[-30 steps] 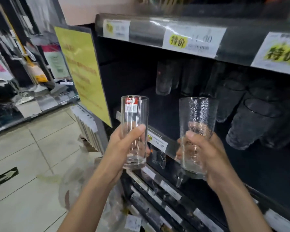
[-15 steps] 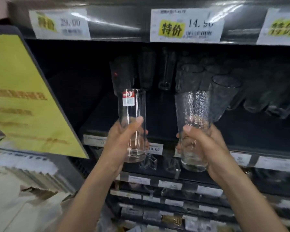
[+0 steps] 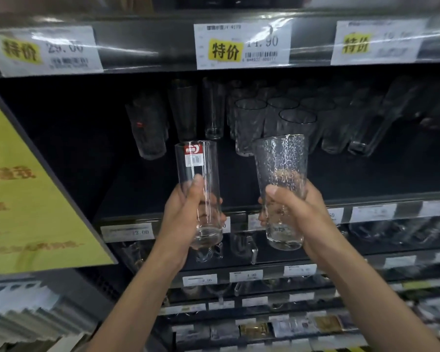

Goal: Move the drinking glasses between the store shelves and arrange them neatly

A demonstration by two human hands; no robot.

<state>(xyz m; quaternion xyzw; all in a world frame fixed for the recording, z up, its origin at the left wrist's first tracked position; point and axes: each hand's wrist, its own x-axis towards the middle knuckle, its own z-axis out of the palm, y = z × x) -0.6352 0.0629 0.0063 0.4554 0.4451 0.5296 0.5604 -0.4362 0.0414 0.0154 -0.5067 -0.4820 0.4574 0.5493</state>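
Smooth glass point(image 3: 199, 162) upright, rim up, in left hand point(image 3: 184, 215) grip; dimpled glass point(image 3: 281, 158) likewise in right hand point(image 3: 296, 215)

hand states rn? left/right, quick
Left hand: closed around the smooth stickered glass, held upright.
Right hand: closed around the textured glass, held upright.

Overhead light glared off the clear plastic price-label strip point(image 3: 148, 44); the dark shelf recess point(image 3: 74, 138) lay dim, and frame edges were soft and bowed.
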